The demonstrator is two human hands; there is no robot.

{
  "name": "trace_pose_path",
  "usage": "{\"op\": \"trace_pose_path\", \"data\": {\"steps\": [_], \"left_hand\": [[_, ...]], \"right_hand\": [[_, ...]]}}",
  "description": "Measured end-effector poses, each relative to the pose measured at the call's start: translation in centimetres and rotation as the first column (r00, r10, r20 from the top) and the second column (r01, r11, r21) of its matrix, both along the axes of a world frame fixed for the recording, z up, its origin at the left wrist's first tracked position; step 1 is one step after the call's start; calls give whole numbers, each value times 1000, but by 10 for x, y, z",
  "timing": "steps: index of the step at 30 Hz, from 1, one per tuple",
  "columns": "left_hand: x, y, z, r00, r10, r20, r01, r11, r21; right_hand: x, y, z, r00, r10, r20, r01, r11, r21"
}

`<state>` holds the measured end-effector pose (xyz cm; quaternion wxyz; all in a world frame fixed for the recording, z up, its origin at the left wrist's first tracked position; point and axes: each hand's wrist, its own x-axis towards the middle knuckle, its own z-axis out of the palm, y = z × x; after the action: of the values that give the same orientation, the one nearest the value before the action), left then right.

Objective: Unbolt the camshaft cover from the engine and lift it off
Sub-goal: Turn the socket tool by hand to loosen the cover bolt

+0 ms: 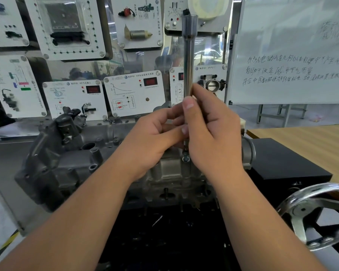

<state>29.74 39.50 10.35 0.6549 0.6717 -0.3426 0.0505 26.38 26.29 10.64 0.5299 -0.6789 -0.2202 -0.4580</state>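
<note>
Both hands curl round upright extension bar (188,61): right hand (209,132) wrapping shaft, left hand (155,137) pinching lower end. Tip on bolt (185,158) in camshaft cover (106,141). Risk: bar tilts, tip slips, bolt head rounds.

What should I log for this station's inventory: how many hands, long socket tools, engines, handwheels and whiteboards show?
Hands: 2, the left hand and right hand, both holding the tool
Socket tool: 1
Engine: 1
Handwheel: 1
Whiteboard: 1
Total: 6
</note>
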Motion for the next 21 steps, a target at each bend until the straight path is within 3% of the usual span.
{"op": "trace_pose_path", "data": {"steps": [3, 8, 15, 21], "left_hand": [[-2, -3, 1, 998, 62, 13, -61, 998, -27], [2, -6, 0, 971, 214, 106, -222, 972, 74], [-2, -3, 0, 995, 27, 94, -33, 997, 63], [-2, -7, 2, 970, 178, 165, -199, 973, 118]], "right_hand": [[-1, 0, 2, 999, 39, -10, -39, 999, 4], [-1, -2, 3, 1000, 22, -8, -22, 1000, 17], [-2, -2, 4, 997, 65, -37, -66, 997, -46], [-1, -2, 2, 995, 80, -51, -80, 997, -8]]}}
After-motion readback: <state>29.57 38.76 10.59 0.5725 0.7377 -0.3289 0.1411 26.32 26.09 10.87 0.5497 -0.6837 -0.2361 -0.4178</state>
